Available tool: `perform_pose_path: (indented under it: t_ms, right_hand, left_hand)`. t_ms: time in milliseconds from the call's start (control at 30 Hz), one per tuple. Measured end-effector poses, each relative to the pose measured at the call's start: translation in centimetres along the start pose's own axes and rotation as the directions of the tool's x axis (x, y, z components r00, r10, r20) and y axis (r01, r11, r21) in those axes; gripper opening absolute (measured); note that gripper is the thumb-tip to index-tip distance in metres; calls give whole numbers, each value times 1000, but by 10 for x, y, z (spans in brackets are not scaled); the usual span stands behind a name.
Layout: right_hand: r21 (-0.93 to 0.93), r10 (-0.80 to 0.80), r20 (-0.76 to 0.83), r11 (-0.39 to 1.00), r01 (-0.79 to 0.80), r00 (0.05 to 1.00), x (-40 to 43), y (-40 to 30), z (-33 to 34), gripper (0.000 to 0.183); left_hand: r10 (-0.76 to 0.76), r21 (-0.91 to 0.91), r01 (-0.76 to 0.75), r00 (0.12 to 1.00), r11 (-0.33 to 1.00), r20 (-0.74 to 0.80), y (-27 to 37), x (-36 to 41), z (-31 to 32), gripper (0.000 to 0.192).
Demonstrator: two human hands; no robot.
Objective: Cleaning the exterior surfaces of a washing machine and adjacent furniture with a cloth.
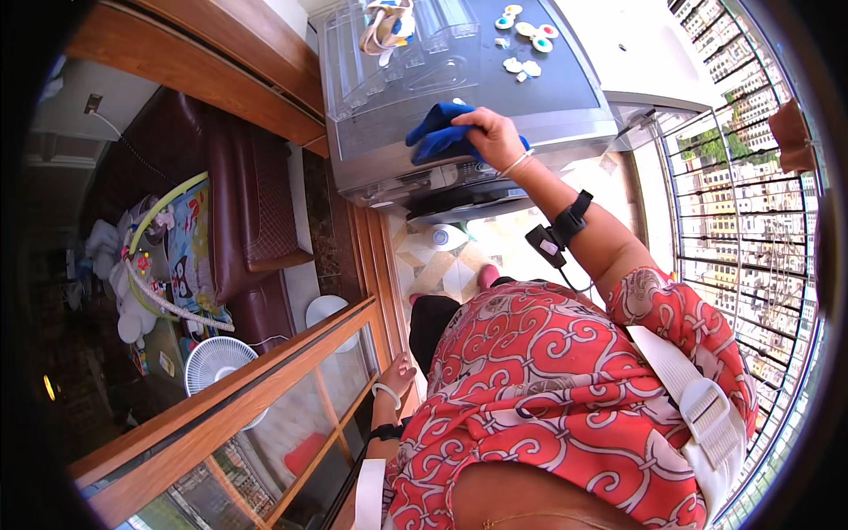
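A blue cloth (437, 136) is pinched in my right hand (493, 136), above the front edge of a washing machine (510, 122). Part of the cloth hangs free to the left of my fingers, and a bit shows beyond my wrist. Beneath it are the machine's control panel (424, 180) and a dark rounded door (464, 205). My left hand (397, 376) is low by my side, next to the wooden sliding door frame (371, 318). Its fingers are loosely apart and nothing shows in them.
On the machine lie a clear plastic tray (404, 66), a patterned fabric item (391, 30) and several white plastic pieces (530, 33). A white container (444, 236) stands on the tiled floor. Window bars (735, 199) run along the right; a white fan (218, 368) is behind the glass door.
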State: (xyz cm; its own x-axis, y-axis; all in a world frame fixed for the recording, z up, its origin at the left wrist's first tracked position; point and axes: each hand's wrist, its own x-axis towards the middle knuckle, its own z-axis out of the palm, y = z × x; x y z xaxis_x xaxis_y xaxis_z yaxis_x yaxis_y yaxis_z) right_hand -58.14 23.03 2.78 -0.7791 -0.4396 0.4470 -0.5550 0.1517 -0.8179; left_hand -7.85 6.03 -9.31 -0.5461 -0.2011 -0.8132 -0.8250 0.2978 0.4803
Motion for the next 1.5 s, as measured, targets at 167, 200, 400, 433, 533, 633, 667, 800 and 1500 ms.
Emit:
perform_pose_path:
  t_ms: [167, 200, 400, 433, 533, 633, 667, 800, 1500]
  right_hand:
    - [646, 433, -281, 745, -165, 857, -14, 9, -116, 24]
    - [695, 471, -344, 709, -118, 812, -19, 25, -140, 22]
    - [-634, 278, -461, 561, -532, 842, -18, 105, -239, 27]
    - [-699, 330, -449, 449, -556, 831, -22, 115, -234, 26]
    - [-768, 305, -427, 374, -520, 851, -27, 103, -181, 20]
    - [-778, 123, -247, 566, -272, 961, -34, 47, -81, 16]
    - [-746, 87, -203, 632, -211, 975, -37, 35, -55, 15]
    - [-583, 60, -197, 795, -166, 979, -51, 26, -32, 17]
    - [427, 516, -857, 700, -573, -8, -99, 115, 15, 24]
  left_hand:
    - [265, 103, -254, 957, 962, -121, 70, 12, -23, 49]
    - [263, 105, -251, 958, 962, -119, 91, 10, -34, 49]
    - [474, 255, -441, 877, 860, -83, 210, 25, -125, 46]
    - [518, 271, -479, 851, 835, -92, 229, 31, -137, 46]
    - [603, 327, -542, 788, 774, -122, 288, 45, -166, 44]
    - [841, 623, -600, 507, 502, -189, 320, 89, -192, 42]
    - [853, 680, -551, 472, 484, -224, 331, 102, -194, 41]
    - [923, 816, -485, 359, 313, -141, 346, 151, -204, 42]
    - [972, 883, -469, 217, 28, 85, 358, 177, -208, 47]
